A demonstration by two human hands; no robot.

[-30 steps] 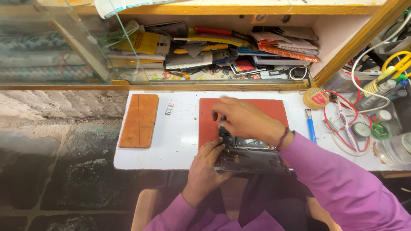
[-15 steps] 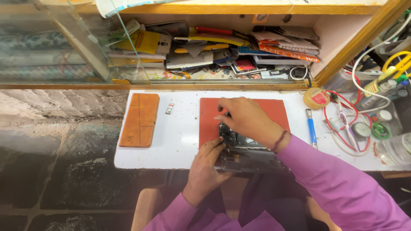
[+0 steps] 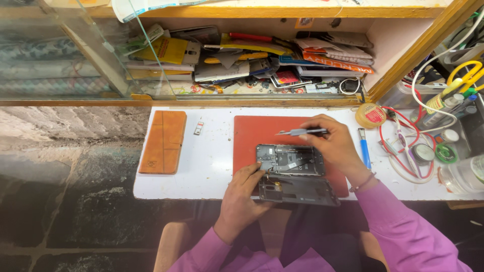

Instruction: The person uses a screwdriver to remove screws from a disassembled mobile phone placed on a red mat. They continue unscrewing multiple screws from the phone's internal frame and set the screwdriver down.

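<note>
right hand [image 3: 337, 146] lifted off the opened phone [image 3: 290, 160], now raised with tweezers [image 3: 301, 132], circuit board uncovered

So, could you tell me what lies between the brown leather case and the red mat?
In the head view, one small metal piece lies on the white tabletop between the brown case and red mat.
</note>
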